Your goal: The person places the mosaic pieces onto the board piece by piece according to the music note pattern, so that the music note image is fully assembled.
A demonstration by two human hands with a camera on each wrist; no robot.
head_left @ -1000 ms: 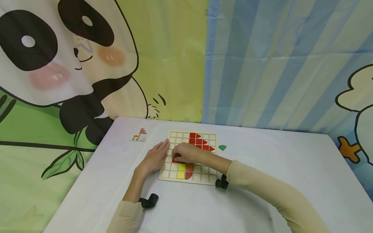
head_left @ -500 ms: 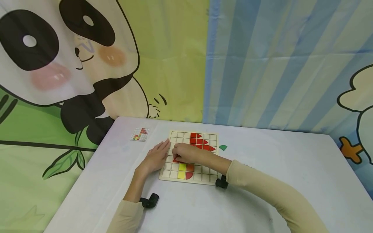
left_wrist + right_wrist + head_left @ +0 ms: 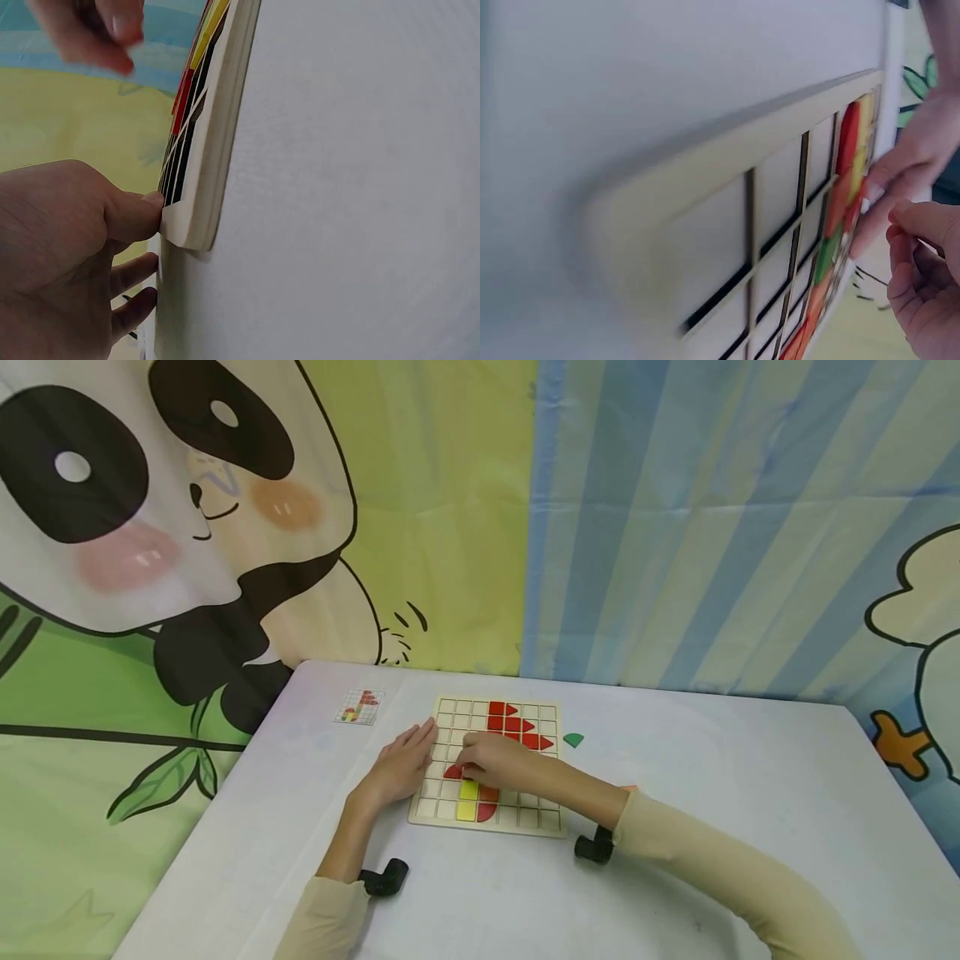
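A wooden grid board (image 3: 525,818) lies on the white table, holding red, yellow and orange pieces. My left hand (image 3: 402,762) rests along its left edge, fingers fairly straight; in the left wrist view the thumb (image 3: 135,217) touches the board's side near a corner. Over the board's middle is my right hand (image 3: 491,762), its fingers loosely curled just right of a red rounded piece (image 3: 452,772). No piece shows between its thumb and fingers in the right wrist view. Yellow squares (image 3: 467,810) sit below it. The hand hides some cells; a green piece (image 3: 827,259) shows in the right wrist view.
Right of the board lies a loose green quarter-round piece (image 3: 573,740). A small pattern card (image 3: 360,707) is at the back left. An orange piece (image 3: 628,788) peeks out behind the right sleeve. A printed curtain (image 3: 675,527) hangs behind the table.
My right hand has shifted right, off the red rounded piece, which now shows more fully. The right forearm moved right too, and an orange piece shows beside the sleeve. My left hand stays put.
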